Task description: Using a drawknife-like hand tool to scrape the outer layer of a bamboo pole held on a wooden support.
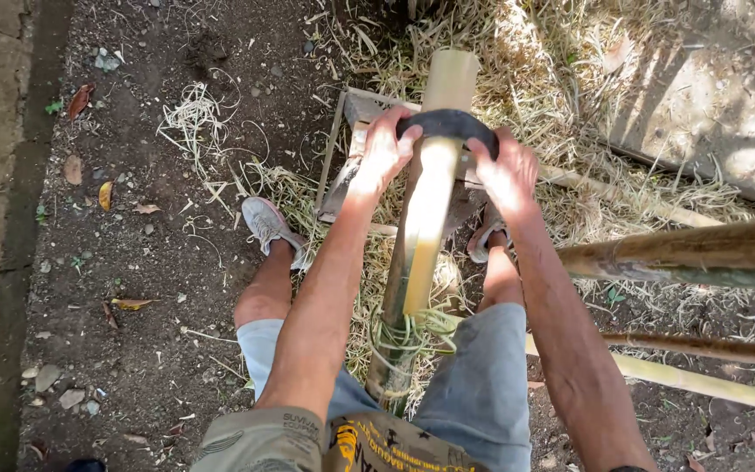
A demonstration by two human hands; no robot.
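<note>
2 hands: both are closed on 1 dark curved scraping blade that is laid across a thick pale-green bamboo pole.
Left hand: fingers are wrapped tight over the blade's left end, with the thumb side turned toward the pole.
Right hand: fingers are curled shut over the blade's right end; the wrist is held slightly lower than the left one.
Pole position: the bamboo is run between the knees, away from the body, and its far end is propped on a low frame of weathered wooden slats.
Handling of pole: it is judged stiff, hollow and fairly heavy; its scraped, shiny face would probably be slippery, so a hold on the rougher unpeeled stretch near the lap is judged safer.
Handling of blade: it is judged rigid and sharp along 1 edge, best gripped only by its 2 ends, as is done now.
Surroundings: pale curled bamboo shavings are strewn on the bare brown soil; 3 more long bamboo poles are laid at the right.
Hard to make out: the blade's edge and handles are covered by the fingers, the frame is hidden in part by straw, and the pole's near end is cut off behind the grey shorts.
</note>
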